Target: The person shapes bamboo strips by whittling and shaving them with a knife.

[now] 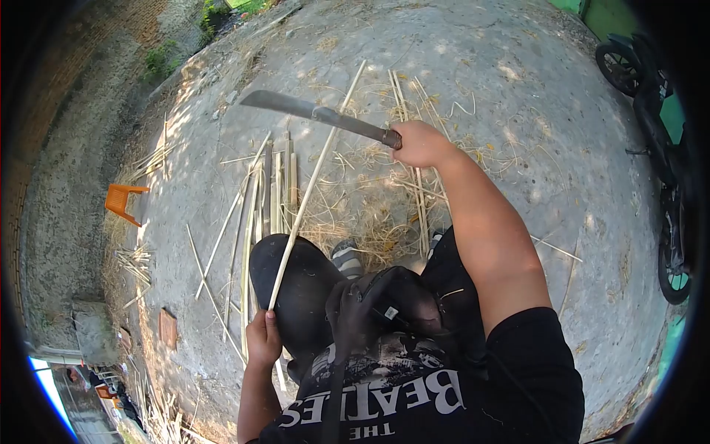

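My right hand (421, 144) is closed around the dark handle of a machete (303, 109), whose long grey blade points left, above the ground. The blade crosses over or against the upper part of a long pale bamboo strip (314, 177); whether they touch is hard to tell. Near my left knee, my left hand (264, 338) grips the lower end of that strip, thumb on it. The strip slants up and to the right, past the knee. More bamboo strips (251, 214) lie to the left of my legs, and thin ones (414, 170) lie ahead of my feet.
Thin shavings (370, 222) litter the concrete around my feet. An orange plastic stool (124, 202) and piles of split bamboo (134, 264) are at the left, near a wall (59, 170). A brick (168, 328) lies at lower left. A motorcycle (657, 148) stands at the right.
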`<state>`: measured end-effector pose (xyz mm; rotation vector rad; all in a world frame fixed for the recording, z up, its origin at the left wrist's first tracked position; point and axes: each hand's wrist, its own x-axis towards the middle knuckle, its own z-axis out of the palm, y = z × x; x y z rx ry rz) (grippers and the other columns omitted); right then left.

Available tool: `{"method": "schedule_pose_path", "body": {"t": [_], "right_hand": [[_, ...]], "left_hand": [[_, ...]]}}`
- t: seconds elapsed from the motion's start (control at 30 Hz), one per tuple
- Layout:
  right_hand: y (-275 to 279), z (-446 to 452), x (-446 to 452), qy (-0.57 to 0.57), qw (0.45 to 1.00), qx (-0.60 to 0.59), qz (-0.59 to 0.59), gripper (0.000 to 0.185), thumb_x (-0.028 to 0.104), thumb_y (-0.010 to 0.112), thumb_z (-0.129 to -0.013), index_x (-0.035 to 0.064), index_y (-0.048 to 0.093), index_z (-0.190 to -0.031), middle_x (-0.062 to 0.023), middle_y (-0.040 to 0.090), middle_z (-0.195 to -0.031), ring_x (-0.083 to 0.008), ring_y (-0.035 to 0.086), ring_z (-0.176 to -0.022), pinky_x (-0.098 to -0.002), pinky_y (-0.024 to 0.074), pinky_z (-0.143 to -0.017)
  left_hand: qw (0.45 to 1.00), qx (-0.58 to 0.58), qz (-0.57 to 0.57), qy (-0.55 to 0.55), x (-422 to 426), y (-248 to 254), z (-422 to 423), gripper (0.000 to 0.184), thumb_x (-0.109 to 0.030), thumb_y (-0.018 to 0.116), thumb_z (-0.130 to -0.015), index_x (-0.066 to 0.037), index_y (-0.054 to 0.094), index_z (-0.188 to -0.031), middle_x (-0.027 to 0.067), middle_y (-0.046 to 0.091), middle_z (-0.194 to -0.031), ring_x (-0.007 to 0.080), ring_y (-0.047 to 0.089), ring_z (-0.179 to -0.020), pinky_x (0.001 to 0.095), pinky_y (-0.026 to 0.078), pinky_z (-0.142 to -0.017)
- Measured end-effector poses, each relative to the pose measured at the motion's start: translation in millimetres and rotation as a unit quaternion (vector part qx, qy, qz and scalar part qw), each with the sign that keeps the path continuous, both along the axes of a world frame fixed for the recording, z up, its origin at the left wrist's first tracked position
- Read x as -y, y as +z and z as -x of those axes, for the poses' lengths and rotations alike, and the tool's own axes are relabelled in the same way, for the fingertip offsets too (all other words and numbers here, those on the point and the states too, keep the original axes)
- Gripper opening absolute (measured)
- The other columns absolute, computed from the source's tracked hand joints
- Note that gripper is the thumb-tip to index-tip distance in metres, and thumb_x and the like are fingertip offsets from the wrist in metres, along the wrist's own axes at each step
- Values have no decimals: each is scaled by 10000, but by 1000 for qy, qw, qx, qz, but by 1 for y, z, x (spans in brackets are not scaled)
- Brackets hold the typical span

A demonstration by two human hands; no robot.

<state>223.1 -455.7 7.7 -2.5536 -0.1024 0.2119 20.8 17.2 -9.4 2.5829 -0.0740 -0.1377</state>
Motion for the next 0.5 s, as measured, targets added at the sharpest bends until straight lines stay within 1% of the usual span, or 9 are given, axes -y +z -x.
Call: {"method": "schedule_pose_path", "body": {"t": [0.03,0.07,0.13,0.17,0.23,0.27,0.37,0.43,0.5], "right_hand": [[-4,-2,7,-31,999,-11,-10,146,173,722,-799,96,688,-919,-143,718,-913,-369,691,-908,-474,531,-780],[-9,-3,12,-62,998,-25,-21,149,177,736,-794,79,674,-889,-142,712,-890,-374,686,-890,-470,521,-764],[-1,2,6,-72,997,-27,20,152,175,702,-820,108,697,-956,-145,724,-943,-362,694,-934,-473,536,-798],[3,4,3,-77,996,-28,40,166,173,685,-833,122,708,-989,-147,730,-969,-356,698,-955,-475,544,-816],[10,11,-3,-23,999,-16,32,170,156,680,-817,130,710,-982,-147,728,-962,-361,698,-961,-477,547,-820],[13,15,-8,6,1000,-11,28,173,147,677,-809,134,711,-978,-147,727,-959,-363,698,-964,-477,549,-822],[27,29,-32,102,991,-11,81,197,122,677,-771,147,713,-964,-136,729,-951,-363,702,-966,-487,553,-822],[25,35,-50,161,981,16,108,211,118,683,-752,150,713,-958,-123,733,-953,-354,707,-964,-494,553,-817],[20,34,-60,207,970,29,122,218,124,694,-738,153,714,-954,-107,737,-956,-337,714,-955,-501,555,-812]], "left_hand": [[1000,5,-2,-4,0,-1,-2,505,-381,428,-1113,11,530,-810,130,517,-593,215,525,-549,412,385,-534],[1000,5,3,-1,1,0,-2,487,-365,441,-1110,5,528,-805,150,522,-594,252,531,-540,425,388,-530],[1000,2,13,2,4,3,-5,454,-334,465,-1103,-6,524,-796,190,533,-596,325,543,-520,451,395,-523],[1000,-5,10,-1,5,4,-7,474,-354,453,-1107,-1,522,-797,170,525,-597,283,528,-535,435,391,-531],[1000,-24,3,-4,5,7,-5,517,-394,430,-1113,7,519,-800,128,507,-601,200,499,-565,404,383,-545],[1000,-25,7,0,7,8,-4,519,-394,429,-1113,8,518,-798,129,505,-602,201,495,-566,405,383,-547],[1000,-25,15,7,12,10,-4,522,-395,429,-1114,10,517,-795,132,499,-605,202,484,-568,404,384,-552],[1000,-24,15,10,11,11,-3,522,-394,431,-1114,11,517,-797,134,495,-608,198,473,-570,400,383,-553],[1000,-30,2,3,5,17,2,517,-391,431,-1115,6,513,-794,110,488,-610,169,460,-581,381,376,-551]]}}
